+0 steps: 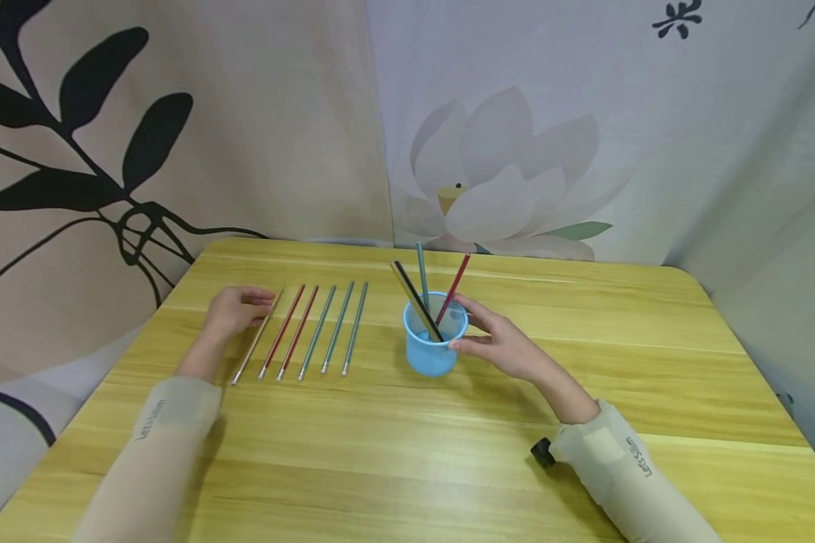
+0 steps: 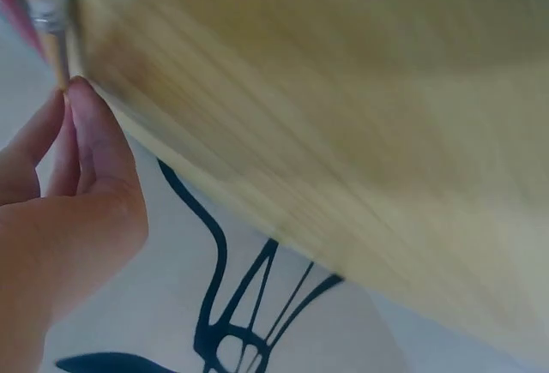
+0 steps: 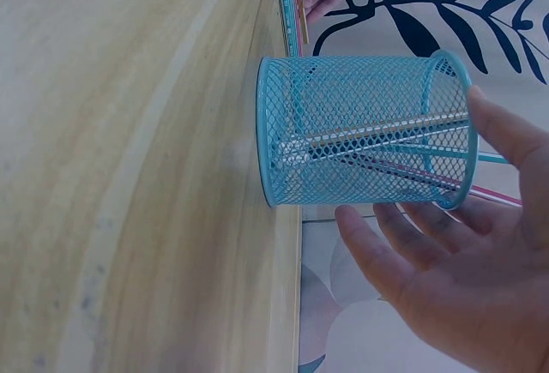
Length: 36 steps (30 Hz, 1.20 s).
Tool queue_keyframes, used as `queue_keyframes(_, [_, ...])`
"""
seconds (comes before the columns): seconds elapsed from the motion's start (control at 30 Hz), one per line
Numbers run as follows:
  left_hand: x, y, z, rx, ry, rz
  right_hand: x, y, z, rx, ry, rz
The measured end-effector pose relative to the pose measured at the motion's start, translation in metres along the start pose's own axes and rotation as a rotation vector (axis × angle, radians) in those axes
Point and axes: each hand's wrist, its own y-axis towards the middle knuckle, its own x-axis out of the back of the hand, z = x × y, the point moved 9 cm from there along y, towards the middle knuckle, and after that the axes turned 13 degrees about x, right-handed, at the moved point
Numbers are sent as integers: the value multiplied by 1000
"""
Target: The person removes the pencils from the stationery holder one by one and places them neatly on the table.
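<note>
Pencil (image 1: pixel 250 351), tan, is pinched by left hand (image 1: pixel 236 311) at nine o'clock of pencil row (image 1: pixel 317 331). Right hand (image 1: pixel 501 343) holds mesh cup (image 1: pixel 431 360) at its three o'clock, fingers spread.

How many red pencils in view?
3: one red pencil beside the gold pencil, the second red pencil beside a green pencil, the third red pencil in the blue cup. Others could be hidden inside.

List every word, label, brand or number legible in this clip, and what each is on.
"Let'sSlim": left sleeve, head view; the apostrophe is hard to make out.
"Let'sSlim": right sleeve, head view; same doubt about the apostrophe.
Pencils: any print is too small or blurred to read.
No numbers can be read.
</note>
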Motion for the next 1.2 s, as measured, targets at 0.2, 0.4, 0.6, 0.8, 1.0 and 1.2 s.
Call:
queue_keyframes(0.2, [-3,0,-1,-9,36,-31,-1,0,1,8,6,5])
queue_keyframes(0.4, [-5,-2,-6,-36,81,-62,-1,-1,0,12,3,7])
queue_keyframes(0.6, [-7,-2,-8,-44,89,-70,-1,-3,-1,9,2,4])
queue_keyframes(0.8, [-6,1,-9,-59,108,-85,-1,-3,-2,10,9,1])
queue_keyframes(1.0, [-5,1,-8,-60,108,-82,0,-1,-1,10,3,-3])
queue_keyframes(1.2, [2,-3,-11,-88,148,-100,0,-1,-1,5,6,-3])
